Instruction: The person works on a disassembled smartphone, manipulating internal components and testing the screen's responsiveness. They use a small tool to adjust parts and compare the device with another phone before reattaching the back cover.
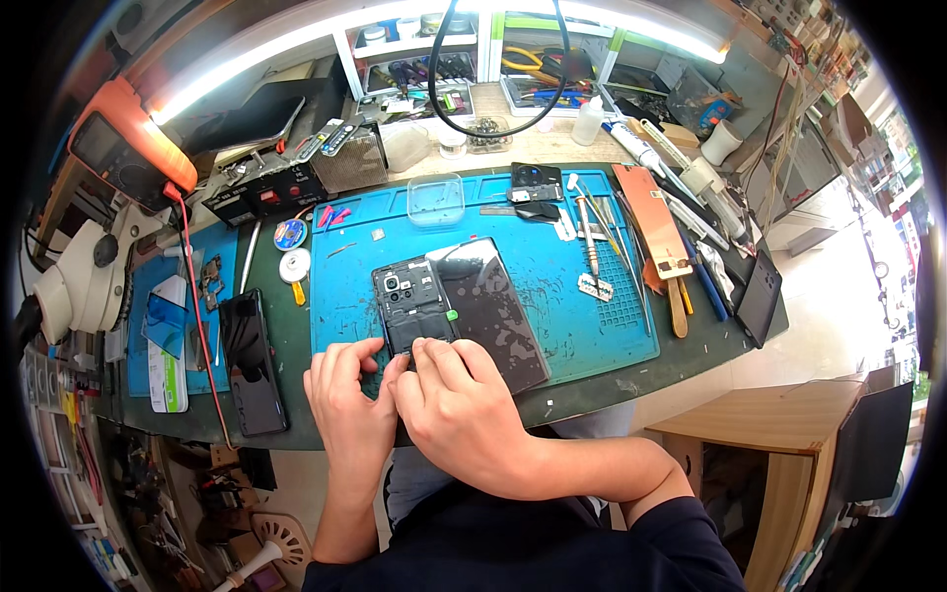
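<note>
A: Start from the left. What lies there?

B: At the far left of the surface a white microscope, then a small blue mat with a phone-sized part on it. Just right of that, a dark phone lies flat, well apart from both hands.

A: And the hands themselves?

B: The left hand rests at the near edge of the big blue mat, fingers curled, its fingertips touching the lower left edge of the opened phone. The right hand sits just beside it, touching it, fingers bent and pressing on the bottom end of that same phone. Whether it pinches a tool I cannot tell; the fingers hide that spot.

A: So where is the opened phone, exactly?

B: Just beyond the fingertips of both hands, lying flat on the big blue mat, its camera end pointing away from the person. Its lower end is covered by the fingers.

A: Further right?

B: A dark glossy panel lies touching the opened phone's right side. Beyond it, tweezers, then an orange strip, and another dark phone at the surface's right end.
</note>
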Available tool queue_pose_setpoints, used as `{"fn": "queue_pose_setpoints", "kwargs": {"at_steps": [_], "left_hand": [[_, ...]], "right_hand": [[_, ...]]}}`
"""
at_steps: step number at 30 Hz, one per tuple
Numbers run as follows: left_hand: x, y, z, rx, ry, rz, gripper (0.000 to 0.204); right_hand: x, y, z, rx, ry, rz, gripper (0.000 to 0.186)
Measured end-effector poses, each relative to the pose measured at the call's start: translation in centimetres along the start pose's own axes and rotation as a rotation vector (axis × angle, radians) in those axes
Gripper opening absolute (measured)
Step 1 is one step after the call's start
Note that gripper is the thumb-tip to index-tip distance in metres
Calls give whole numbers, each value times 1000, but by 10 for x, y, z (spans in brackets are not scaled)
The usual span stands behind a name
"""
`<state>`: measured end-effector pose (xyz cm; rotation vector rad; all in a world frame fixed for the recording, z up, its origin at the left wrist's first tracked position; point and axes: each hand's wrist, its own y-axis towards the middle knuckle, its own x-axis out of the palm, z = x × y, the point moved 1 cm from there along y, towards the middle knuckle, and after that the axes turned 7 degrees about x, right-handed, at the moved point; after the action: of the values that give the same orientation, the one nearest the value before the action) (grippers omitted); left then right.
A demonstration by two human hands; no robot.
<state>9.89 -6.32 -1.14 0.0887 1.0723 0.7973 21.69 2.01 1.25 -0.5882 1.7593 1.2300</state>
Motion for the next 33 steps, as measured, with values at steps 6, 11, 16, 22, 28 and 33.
{"fn": "queue_pose_setpoints", "kwargs": {"at_steps": [6,11,16,22,28,33], "left_hand": [[1,-2,-1,-11,6,7,27],[-8,-3,-6,-87,-224,59,27],[-74,-15,-39,-128,126,286,39],[-105,-29,-85,-378,354,13,75],[-120,-9,-121,-451,-288,-65,58],[-123,-16,-131,-661,-740,-81,32]], "right_hand": [[1,0,1,-1,16,-17,10],[-13,7,15,55,269,-94,12],[-41,3,48,99,292,128,10],[-50,-11,88,202,237,203,6],[-52,-29,115,286,258,256,4],[-47,-53,132,366,281,291,5]]}}
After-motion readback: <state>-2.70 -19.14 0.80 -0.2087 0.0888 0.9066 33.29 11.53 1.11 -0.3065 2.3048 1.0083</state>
